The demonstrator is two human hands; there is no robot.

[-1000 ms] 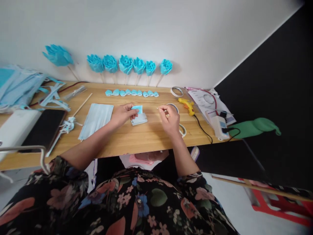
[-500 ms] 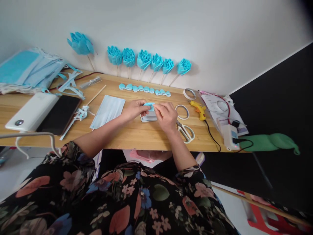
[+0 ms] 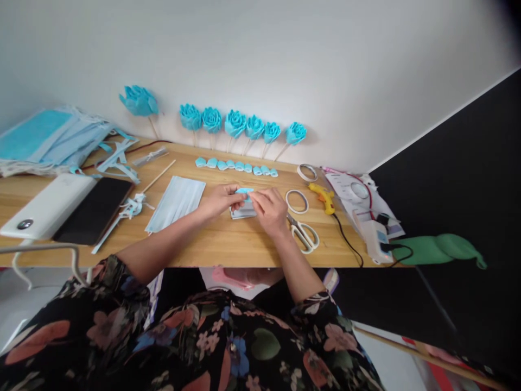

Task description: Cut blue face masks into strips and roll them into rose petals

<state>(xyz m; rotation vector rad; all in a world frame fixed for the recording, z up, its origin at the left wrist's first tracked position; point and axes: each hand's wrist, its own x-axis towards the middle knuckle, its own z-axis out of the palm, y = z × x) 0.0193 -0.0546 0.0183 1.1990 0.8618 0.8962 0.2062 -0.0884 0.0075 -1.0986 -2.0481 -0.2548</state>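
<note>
Two hands on one small blue piece, with little margin for slips

The left hand (image 3: pixel 222 201) pinches the small blue piece of mask fabric (image 3: pixel 244 191) between thumb and fingers. The right hand (image 3: pixel 272 212) has its thumb and forefinger drawn together at the piece's right edge and seems to grip it too; anything smaller between those fingertips is hidden. The piece sits mid-table (image 3: pixel 195 239), above folded grey-white pieces (image 3: pixel 243 213).

An uneven pull by the two hands could skew the fold or tear the thin fabric; a loosened pinch could let it spring open. If it drops, it could land on the folded pieces and shift them.

The scissors (image 3: pixel 305 240) lie just beside the right wrist, so a sideways sweep could knock them. Farther right, the yellow glue gun's (image 3: pixel 323 198) cord runs toward the near edge, where a snagging sleeve could drag it; whether its nozzle is hot cannot be told.
</note>
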